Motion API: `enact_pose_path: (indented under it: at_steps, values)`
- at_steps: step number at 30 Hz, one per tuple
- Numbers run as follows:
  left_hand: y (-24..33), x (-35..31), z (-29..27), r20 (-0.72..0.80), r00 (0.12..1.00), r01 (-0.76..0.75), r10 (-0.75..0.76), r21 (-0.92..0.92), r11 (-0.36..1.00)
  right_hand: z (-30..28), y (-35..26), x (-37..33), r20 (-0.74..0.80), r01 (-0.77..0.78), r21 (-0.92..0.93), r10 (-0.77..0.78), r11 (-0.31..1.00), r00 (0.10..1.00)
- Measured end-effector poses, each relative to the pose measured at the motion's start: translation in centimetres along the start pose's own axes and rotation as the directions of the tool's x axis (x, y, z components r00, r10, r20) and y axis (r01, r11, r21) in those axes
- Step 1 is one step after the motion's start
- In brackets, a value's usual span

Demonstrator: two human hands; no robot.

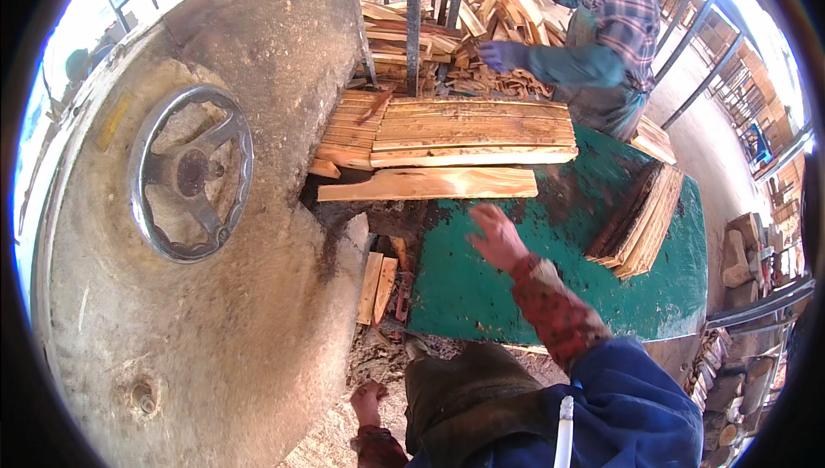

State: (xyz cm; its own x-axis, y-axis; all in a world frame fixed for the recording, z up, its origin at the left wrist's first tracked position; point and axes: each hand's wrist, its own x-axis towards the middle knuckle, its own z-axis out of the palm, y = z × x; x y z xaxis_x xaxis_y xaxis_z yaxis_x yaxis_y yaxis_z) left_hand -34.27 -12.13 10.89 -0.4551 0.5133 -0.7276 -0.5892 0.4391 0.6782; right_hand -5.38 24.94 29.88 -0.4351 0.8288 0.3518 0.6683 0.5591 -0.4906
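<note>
My right hand [498, 238] reaches over the green metal table [481, 287], its fingers spread and holding nothing. Just beyond its fingertips lies a loose wooden slat [430, 183] with a notched left end. Behind that slat, a row of narrow boards [473, 128] lies packed side by side, running left toward the machine. Low beside my leg hangs my left hand [369, 401]; its fingers are too small and turned away to read. A bundle of bark-edged boards [640, 220] rests at the table's right side.
A large machine housing with a metal handwheel [191, 173] fills the left. Across the table, a gloved co-worker [606, 47] stands by a heap of split wood [503, 17]. Two short offcuts [376, 289] lie below the table's left edge. Upright metal bars [414, 30] rise behind the boards.
</note>
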Motion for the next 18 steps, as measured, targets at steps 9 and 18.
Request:
enact_pose_path:
  at_steps: [9, 18]
  values:
    - [-5.8, -7.2, 2.6, -0.076, 0.994, 0.078, -0.085, -0.084, 0.993, 1.7, 6.8, 7.6, 0.238, -0.024, -0.398, 0.129, 0.917, 0.963]
    - [1.1, -8.7, 9.9, 0.061, 0.979, -0.193, 0.195, -0.037, 0.981, -0.7, 3.4, -1.4, 0.385, -0.082, -0.295, 0.197, 0.952, 0.902]
